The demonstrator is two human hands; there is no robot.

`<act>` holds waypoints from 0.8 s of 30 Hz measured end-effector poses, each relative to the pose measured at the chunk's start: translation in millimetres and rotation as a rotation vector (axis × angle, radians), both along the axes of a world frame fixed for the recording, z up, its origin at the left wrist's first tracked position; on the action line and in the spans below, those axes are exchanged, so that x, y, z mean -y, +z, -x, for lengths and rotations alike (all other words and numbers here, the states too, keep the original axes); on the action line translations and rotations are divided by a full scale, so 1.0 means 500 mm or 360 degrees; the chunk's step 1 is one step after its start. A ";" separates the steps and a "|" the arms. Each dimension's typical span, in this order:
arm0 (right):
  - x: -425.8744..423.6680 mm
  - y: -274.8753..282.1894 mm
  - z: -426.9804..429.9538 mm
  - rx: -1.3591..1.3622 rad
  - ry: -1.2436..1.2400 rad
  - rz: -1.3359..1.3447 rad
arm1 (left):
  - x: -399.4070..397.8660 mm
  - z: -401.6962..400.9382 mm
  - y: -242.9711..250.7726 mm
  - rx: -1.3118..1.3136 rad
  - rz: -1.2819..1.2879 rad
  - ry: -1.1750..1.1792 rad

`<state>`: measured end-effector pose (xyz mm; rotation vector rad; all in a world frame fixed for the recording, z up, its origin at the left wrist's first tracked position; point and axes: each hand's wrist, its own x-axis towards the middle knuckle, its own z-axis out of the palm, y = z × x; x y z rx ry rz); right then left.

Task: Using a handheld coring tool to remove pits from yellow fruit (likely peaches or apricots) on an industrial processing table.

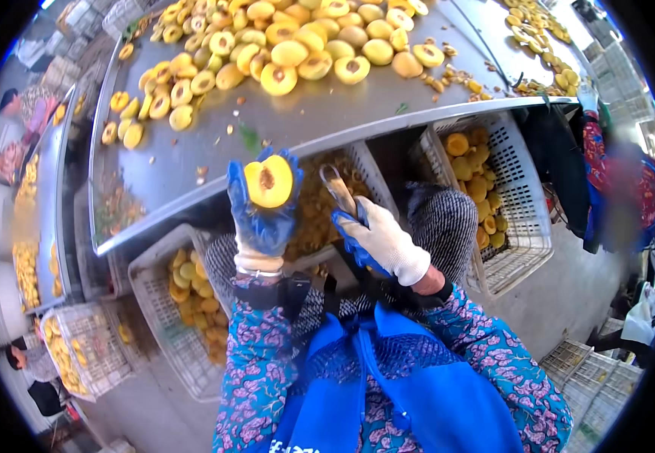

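Note:
My left hand (264, 232), in a blue-coated glove, is raised at the table's front edge. In it rests a halved yellow peach (271, 180), cut face up, with a brown hollow or stone at its centre; which of the two I cannot tell. My right hand (383, 240), in a white knit glove with blue coating, grips a pitting tool (339, 189). The tool has a wooden handle and a metal loop at its tip, pointing up and left, apart from the fruit. A heap of halved peaches (290, 54) lies on the metal table (288, 116) ahead.
Below the table stand a crate of peach halves (523, 187) on the right and another crate (143, 277) on the left. Scraps or stones (316, 218) lie between my knees. A co-worker's gloved hand (588, 96) is at the right table end. More people sit at left.

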<state>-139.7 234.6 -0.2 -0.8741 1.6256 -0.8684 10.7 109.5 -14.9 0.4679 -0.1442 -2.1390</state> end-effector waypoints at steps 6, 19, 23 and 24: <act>0.013 0.048 -0.077 -0.0444 0.0397 0.0179 | -0.043 -0.035 -0.004 0.0415 0.0386 -0.0018; 0.018 0.026 -0.098 -0.0365 0.0356 0.0196 | -0.082 -0.016 0.009 0.0577 0.0558 0.0189; 0.021 0.026 -0.095 0.0251 0.0070 0.0043 | -0.075 -0.019 -0.019 0.1013 0.1092 0.0174; 0.025 0.014 -0.095 0.0215 -0.0008 0.0205 | -0.077 -0.016 -0.012 0.0895 0.1004 0.0130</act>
